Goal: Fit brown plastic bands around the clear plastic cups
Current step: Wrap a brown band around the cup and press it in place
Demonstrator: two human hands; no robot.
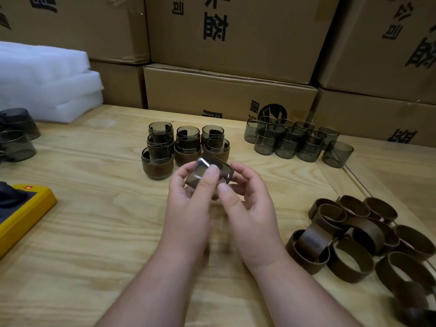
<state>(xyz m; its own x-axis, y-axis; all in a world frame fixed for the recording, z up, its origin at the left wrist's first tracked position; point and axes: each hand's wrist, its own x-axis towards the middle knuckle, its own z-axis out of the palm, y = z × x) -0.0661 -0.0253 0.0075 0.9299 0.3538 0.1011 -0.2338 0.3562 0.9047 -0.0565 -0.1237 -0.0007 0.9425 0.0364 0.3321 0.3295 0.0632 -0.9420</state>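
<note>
Both my hands hold one smoky clear cup [220, 169] tilted above the middle of the wooden table [94, 232]. My left hand [188, 199] grips it from the left with the thumb across its base. From the right, my right hand [247, 204] curls its fingers round it. Whether a band is on this cup is hidden by my fingers. Several cups with brown bands fitted [160, 159] stand in rows just behind my hands. A cluster of bare clear cups [297, 142] stands at the back right. Loose brown bands [354, 237] lie in a pile at the right.
Stacked cardboard boxes [231, 90] wall off the table's far side. White foam sheets [47, 81] lie at the back left, with darker cups [16, 135] beside them. A yellow device [26, 208] with a red light sits at the left edge.
</note>
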